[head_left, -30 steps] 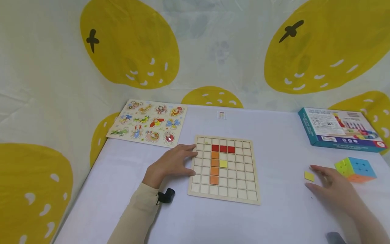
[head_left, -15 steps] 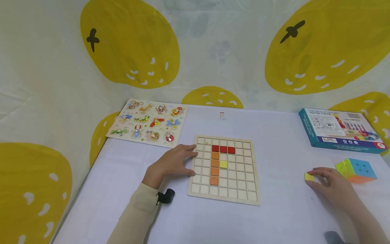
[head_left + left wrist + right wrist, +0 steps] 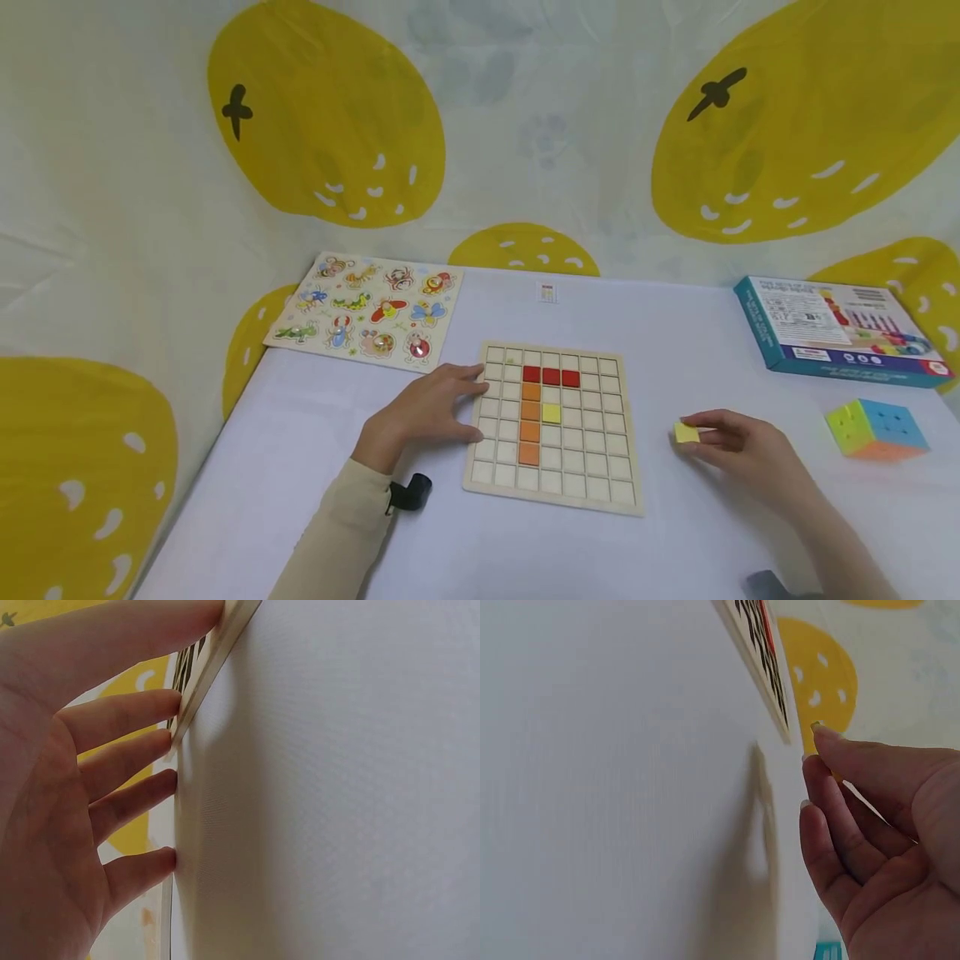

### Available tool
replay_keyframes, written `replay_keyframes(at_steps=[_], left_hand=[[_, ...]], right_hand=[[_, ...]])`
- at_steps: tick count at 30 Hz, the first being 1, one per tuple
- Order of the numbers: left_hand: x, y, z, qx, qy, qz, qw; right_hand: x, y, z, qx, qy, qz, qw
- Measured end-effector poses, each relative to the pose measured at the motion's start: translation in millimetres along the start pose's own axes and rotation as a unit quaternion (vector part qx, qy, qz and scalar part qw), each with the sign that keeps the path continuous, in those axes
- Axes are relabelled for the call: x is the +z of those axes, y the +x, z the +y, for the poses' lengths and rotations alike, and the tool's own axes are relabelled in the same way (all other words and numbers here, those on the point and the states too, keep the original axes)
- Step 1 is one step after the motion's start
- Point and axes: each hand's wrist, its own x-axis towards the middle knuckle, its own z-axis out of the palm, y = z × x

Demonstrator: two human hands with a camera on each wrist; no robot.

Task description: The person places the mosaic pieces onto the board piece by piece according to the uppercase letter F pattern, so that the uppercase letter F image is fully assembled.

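Note:
A wooden grid board (image 3: 596, 461) lies in the middle of the white table in the head view. Three red tiles (image 3: 551, 377) form a row on it, with a column of orange tiles (image 3: 529, 432) below the leftmost one. One yellow tile (image 3: 551, 413) sits right of that column. My left hand (image 3: 420, 410) touches the board's left edge with its fingertips and thumb, fingers spread; the left wrist view shows them along the edge. Over the table right of the board, my right hand (image 3: 742, 442) pinches another yellow tile (image 3: 686, 432) between thumb and fingers.
An insect puzzle board (image 3: 367, 312) lies at the back left. A small printed card (image 3: 547, 292) is behind the grid. To the right stand a boxed toy set (image 3: 847, 329) and a colourful puzzle cube (image 3: 877, 427). Fruit-patterned cloth (image 3: 540, 150) hangs behind the table.
My right hand has taken hold of the yellow tile beside the cube and carried it left toward the board. My left hand stays at the board's edge.

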Motion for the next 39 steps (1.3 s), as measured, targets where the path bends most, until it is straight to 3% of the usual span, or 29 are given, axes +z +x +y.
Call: replay_keyframes(at_steps=[6,9,12,19,23,31,39], left_hand=[[0.4,-0.9,0.7,-0.003,0.004,0.003,1.0],[-0.2,-1.9,1.0,-0.007,0.004,0.003,1.0],[-0.9,-2.6,1.1,-0.007,0.003,0.004,1.0],[-0.7,-2.8,0.4,-0.004,0.005,0.005,1.0],[-0.4,-2.6,0.6,-0.004,0.002,0.004,1.0],[-1.8,-1.6,1.7,0.003,0.004,0.005,1.0],[-3.3,-1.8,2.9,0.002,0.007,0.002,1.0]], right_hand=[[22.8,2.5,-27.7,-0.112,0.033,0.048,0.992],[29.8,7.2,-38.9,-0.144,0.031,0.061,0.9873],[36.9,12.4,-50.4,-0.148,0.024,0.062,0.9868],[57.2,28.1,-73.1,-0.116,0.02,0.043,0.9921],[65.7,36.0,-81.7,-0.13,0.027,0.036,0.9905],[78.8,45.7,-91.4,-0.152,0.032,0.035,0.9873],[81.1,47.0,-94.2,-0.144,0.038,0.027,0.9885]])
